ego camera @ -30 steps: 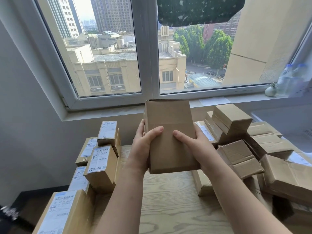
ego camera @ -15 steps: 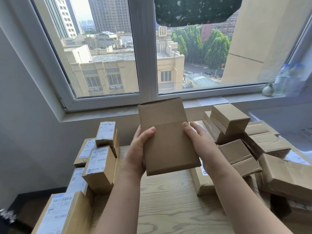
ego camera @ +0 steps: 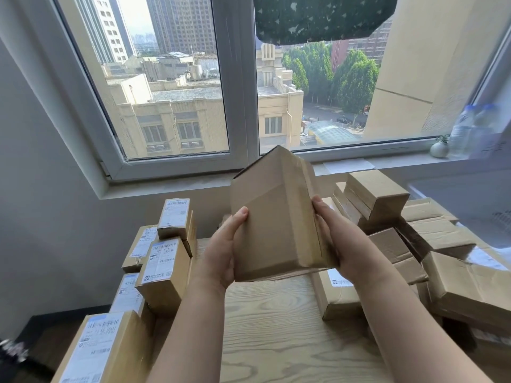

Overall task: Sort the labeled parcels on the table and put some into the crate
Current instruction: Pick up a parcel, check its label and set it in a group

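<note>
I hold a plain brown cardboard parcel (ego camera: 276,217) up in the air above the wooden table (ego camera: 276,327), tilted so a corner edge points at me. No label shows on its visible faces. My left hand (ego camera: 224,250) grips its left side with the thumb on the front. My right hand (ego camera: 340,239) grips its right side. On the left stands a stack of parcels with white labels facing up (ego camera: 163,261). On the right lies a pile of parcels with plain faces up (ego camera: 414,239). No crate is in view.
A labeled parcel (ego camera: 340,297) lies on the table under my right wrist. Behind the table is a window sill with a small white vase (ego camera: 439,148) and water bottles (ego camera: 470,131). A large labeled parcel (ego camera: 102,349) sits at the near left.
The parcel has been turned between my hands: its flat face showed before, now a corner edge and two faces show. Both hands shifted their hold along its sides.
</note>
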A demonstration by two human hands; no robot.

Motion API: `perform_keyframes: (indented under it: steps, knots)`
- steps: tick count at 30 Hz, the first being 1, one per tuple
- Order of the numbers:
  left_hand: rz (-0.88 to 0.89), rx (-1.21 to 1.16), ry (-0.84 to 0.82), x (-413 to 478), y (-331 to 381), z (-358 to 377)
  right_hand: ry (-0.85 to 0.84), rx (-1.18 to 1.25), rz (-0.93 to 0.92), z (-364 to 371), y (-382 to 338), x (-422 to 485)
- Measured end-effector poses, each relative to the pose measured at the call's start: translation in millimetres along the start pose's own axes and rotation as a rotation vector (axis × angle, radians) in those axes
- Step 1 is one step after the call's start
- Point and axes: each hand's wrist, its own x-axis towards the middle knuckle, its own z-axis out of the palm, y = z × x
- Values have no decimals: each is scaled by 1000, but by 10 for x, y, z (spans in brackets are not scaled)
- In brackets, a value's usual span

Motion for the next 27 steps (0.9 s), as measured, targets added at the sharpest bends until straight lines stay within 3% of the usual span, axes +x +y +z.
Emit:
perform_keyframes:
  steps: [5, 9, 16, 27]
  knots:
    - [170, 241, 129, 83, -20, -2, 74, -182, -121, 66, 35, -24]
    - [90, 371, 40, 77, -17, 81, 54, -211, -210, 151, 52, -42]
    - [77, 382, -107, 61, -36, 75, -47, -158, -253, 189, 101, -40]
    - [154, 318, -31, 103, 1, 58, -37, -205, -306, 226, 120, 57]
